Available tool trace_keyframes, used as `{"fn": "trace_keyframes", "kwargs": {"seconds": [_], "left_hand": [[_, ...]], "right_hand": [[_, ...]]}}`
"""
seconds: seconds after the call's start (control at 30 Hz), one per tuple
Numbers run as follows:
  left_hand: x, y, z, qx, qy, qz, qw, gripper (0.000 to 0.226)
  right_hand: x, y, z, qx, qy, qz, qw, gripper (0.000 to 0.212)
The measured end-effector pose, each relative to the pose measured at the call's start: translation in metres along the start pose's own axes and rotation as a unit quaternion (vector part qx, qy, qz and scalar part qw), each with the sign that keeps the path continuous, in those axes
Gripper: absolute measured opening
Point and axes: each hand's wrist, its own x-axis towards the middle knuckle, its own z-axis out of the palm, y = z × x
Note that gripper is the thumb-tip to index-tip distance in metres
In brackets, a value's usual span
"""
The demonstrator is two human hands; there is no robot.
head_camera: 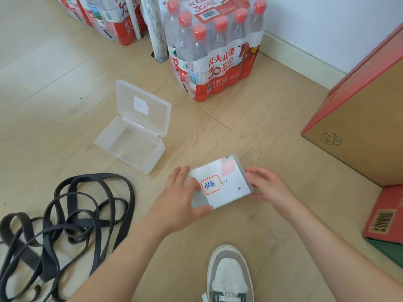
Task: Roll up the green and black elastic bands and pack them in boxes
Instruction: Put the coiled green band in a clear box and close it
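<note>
A closed clear plastic box (226, 182) with a white paper and a red-bordered handwritten label lies on the wooden floor at centre. My left hand (181, 197) grips its left end and my right hand (266, 186) presses its right end. The green band is not visible. A second clear box (133, 138) stands open and empty to the upper left, its lid (142, 107) tilted back. A long black elastic band (65, 219) sprawls in loose tangled loops on the floor at lower left, apart from both hands.
A shrink-wrapped pack of water bottles (213, 51) stands behind the boxes, with more packs (104, 16) and a grey pole (156, 29) at the back. A large cardboard carton (366, 118) fills the right side. My shoe (229, 273) rests at bottom centre.
</note>
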Motion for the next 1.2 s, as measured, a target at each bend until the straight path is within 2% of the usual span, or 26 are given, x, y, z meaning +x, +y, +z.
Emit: {"fn": "trace_keyframes", "kwargs": {"seconds": [0.07, 0.17, 0.27, 0.33, 0.43, 0.53, 0.6, 0.67, 0.77, 0.83, 0.87, 0.97, 1.1, 1.2], "left_hand": [[0.002, 0.016, 0.016, 0.136, -0.029, -0.011, 0.990, 0.069], [0.007, 0.025, 0.028, 0.187, 0.012, -0.007, 0.982, 0.062], [0.015, 0.018, 0.016, 0.155, 0.049, 0.004, 0.987, 0.056], [0.021, 0.011, -0.003, 0.095, 0.007, 0.004, 0.995, 0.047], [0.031, 0.005, -0.031, -0.030, -0.048, -0.007, 0.998, 0.052], [0.030, 0.001, -0.037, -0.146, -0.070, -0.020, 0.987, 0.054], [0.023, 0.001, -0.030, -0.184, -0.037, -0.021, 0.982, 0.053], [0.013, 0.003, -0.018, -0.185, 0.031, -0.028, 0.982, 0.048], [-0.002, 0.007, -0.002, -0.230, 0.148, -0.138, 0.952, 0.031], [-0.006, 0.011, 0.008, -0.260, 0.147, -0.220, 0.929, 0.033], [-0.008, 0.013, 0.013, -0.251, 0.136, -0.239, 0.928, 0.035], [-0.015, 0.012, 0.030, -0.240, 0.148, -0.245, 0.928, 0.038], [-0.028, 0.013, 0.046, -0.329, 0.164, -0.231, 0.901, 0.047], [-0.030, 0.015, 0.050, -0.290, 0.195, -0.206, 0.914, 0.042]], "right_hand": [[0.002, 0.006, 0.005, -0.099, 0.014, -0.045, 0.994, 0.032], [0.000, 0.015, 0.010, -0.230, 0.002, -0.121, 0.966, 0.065], [-0.001, 0.020, 0.009, -0.344, -0.036, -0.173, 0.922, 0.081], [-0.001, 0.015, 0.009, -0.389, -0.025, -0.210, 0.896, 0.079], [-0.001, 0.001, 0.011, -0.411, 0.004, -0.250, 0.877, 0.067], [0.002, -0.005, 0.011, -0.377, -0.001, -0.242, 0.894, 0.063], [0.004, -0.007, 0.010, -0.316, -0.004, -0.218, 0.923, 0.061], [0.003, -0.006, 0.010, -0.283, 0.001, -0.202, 0.937, 0.059], [0.002, -0.002, 0.013, -0.242, 0.006, -0.192, 0.951, 0.058], [0.000, 0.003, 0.011, -0.204, -0.015, -0.169, 0.964, 0.055], [0.000, 0.006, 0.009, -0.189, -0.033, -0.153, 0.969, 0.050], [-0.005, 0.017, 0.008, -0.159, -0.042, -0.125, 0.978, 0.038], [-0.011, 0.034, 0.019, -0.170, 0.035, -0.161, 0.972, 0.041], [-0.016, 0.043, 0.024, -0.160, 0.060, -0.175, 0.970, 0.043]]}}
